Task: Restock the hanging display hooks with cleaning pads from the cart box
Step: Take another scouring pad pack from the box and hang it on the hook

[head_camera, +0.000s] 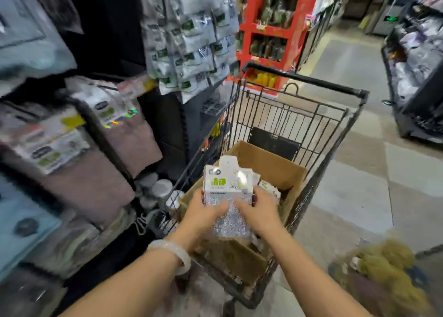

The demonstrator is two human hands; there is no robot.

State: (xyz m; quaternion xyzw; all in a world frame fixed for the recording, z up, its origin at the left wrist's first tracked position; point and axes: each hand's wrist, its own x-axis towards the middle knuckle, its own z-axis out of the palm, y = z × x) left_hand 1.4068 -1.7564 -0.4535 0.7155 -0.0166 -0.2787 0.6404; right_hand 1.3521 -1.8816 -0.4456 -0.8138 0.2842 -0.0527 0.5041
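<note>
A stack of cleaning pads [227, 189], silver and sparkly with white and green card headers, is held upright over the open cardboard box [275, 165] in the black wire cart [311, 125]. My left hand [203, 211] grips the stack's left side and my right hand [259, 211] grips its right side. More packs [269, 188] lie inside the box. The hanging display [191, 41] of white and green packets is up and to the left of the cart.
Folded cloths with labels [72, 149] hang on the rack at left. A red product stand [271, 33] is behind the cart. Dark shelving [417, 77] lines the right side of the tiled aisle. Something green and fuzzy [388, 266] sits at the lower right.
</note>
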